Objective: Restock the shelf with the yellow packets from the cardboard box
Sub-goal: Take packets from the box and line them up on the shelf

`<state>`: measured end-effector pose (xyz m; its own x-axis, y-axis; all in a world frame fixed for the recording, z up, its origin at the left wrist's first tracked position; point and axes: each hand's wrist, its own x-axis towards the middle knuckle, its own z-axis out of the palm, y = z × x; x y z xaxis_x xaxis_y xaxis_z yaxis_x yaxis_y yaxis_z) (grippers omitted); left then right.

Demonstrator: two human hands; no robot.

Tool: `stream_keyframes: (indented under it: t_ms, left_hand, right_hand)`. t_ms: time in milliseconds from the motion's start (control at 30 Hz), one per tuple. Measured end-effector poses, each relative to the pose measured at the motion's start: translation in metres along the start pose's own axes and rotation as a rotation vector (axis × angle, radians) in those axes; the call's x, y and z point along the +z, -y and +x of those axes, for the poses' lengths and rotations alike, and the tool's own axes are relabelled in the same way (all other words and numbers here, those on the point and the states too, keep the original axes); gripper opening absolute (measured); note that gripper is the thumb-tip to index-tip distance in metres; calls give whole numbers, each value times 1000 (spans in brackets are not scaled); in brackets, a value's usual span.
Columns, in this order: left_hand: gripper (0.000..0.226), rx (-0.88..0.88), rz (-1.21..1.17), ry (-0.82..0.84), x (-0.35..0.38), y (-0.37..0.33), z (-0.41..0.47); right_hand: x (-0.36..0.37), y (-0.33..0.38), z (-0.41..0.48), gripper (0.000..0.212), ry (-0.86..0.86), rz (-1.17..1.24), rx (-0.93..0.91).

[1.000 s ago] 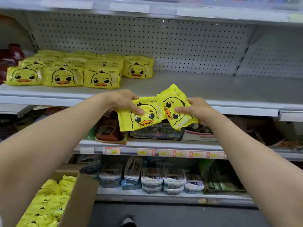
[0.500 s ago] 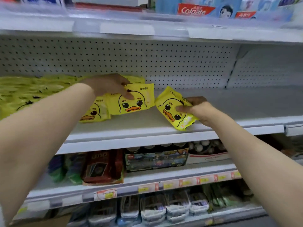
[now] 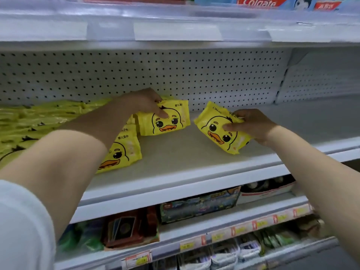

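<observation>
The 2 soft yellow plastic packets printed with a cartoon duck face are now arriving over the white metal shelf [image 3: 194, 158]; 1 second ago they were being carried side by side below its front edge. The left packet [image 3: 165, 121] is being set at the back, near the white perforated back panel [image 3: 175, 75], right at the end of the stocked row of yellow duck packets [image 3: 29, 123]. Whether it is already bearing on the shelf I cannot tell. The left hand [image 3: 142, 103] is grasping it along the top edge, with the thumb pressing on the printed face. The right packet [image 3: 220, 131] is hanging tilted over the bare stretch of shelf, apart from the left one. The right hand [image 3: 255, 125] is gripping it, the thumb lying across the duck's forehead and the fingers curling over the top. Neither hand is letting go yet.

The 2 packets are drawing apart as they come up, so each seems to be heading for its own spot. The cardboard box, showing at lower left 1 second ago, is now out of view as the camera is tilting upward. This pair is looking nearly placed, yet the shelf to the right is lying bare, so more trips to the box are probably coming. Boxed card games [image 3: 126, 228] are sitting on the shelf below.
</observation>
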<state>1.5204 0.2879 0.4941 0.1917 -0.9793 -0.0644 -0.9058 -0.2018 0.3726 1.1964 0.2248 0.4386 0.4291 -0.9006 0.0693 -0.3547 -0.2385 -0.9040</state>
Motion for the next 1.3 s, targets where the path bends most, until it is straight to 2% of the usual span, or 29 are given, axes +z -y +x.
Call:
stream_keyframes:
  t_ms: [67, 200, 433, 633, 733, 800, 900, 1000, 1067, 1200, 1300]
  left_hand:
    - [47, 28, 47, 34, 6, 5, 11]
    - [55, 64, 118, 58, 14, 21, 21]
    - [74, 103, 196, -1, 16, 27, 31]
    - [75, 71, 219, -43, 19, 29, 29]
    - [63, 187, 77, -244, 20, 21, 20]
    - [48, 373, -202, -340, 21, 3, 7]
    - [35, 533, -448, -153, 27, -26, -17]
    - [33, 515, -458, 3, 42, -31, -24]
    - [29, 472, -437, -15, 50, -24, -23]
    - [28, 369, -563, -60, 56, -12, -30]
    - [31, 298, -628, -153, 59, -8, -38]
  right_hand:
    - [0, -1, 3, 19, 6, 20, -6]
    - [0, -4, 8, 19, 23, 54, -15]
    - [7, 1, 20, 21, 61, 57, -15]
    - [16, 4, 29, 23, 87, 28, -24]
    - [21, 7, 30, 24, 136, 23, -36]
    - [25, 10, 30, 24, 178, 4, -47]
    - [34, 16, 28, 27, 263, -68, -68]
    - [46, 24, 24, 31, 327, -103, -106]
    - [53, 29, 21, 39, 327, -55, -112]
    - [58, 32, 19, 44, 299, 35, -134]
    - [58, 28, 19, 48, 254, 220, -185]
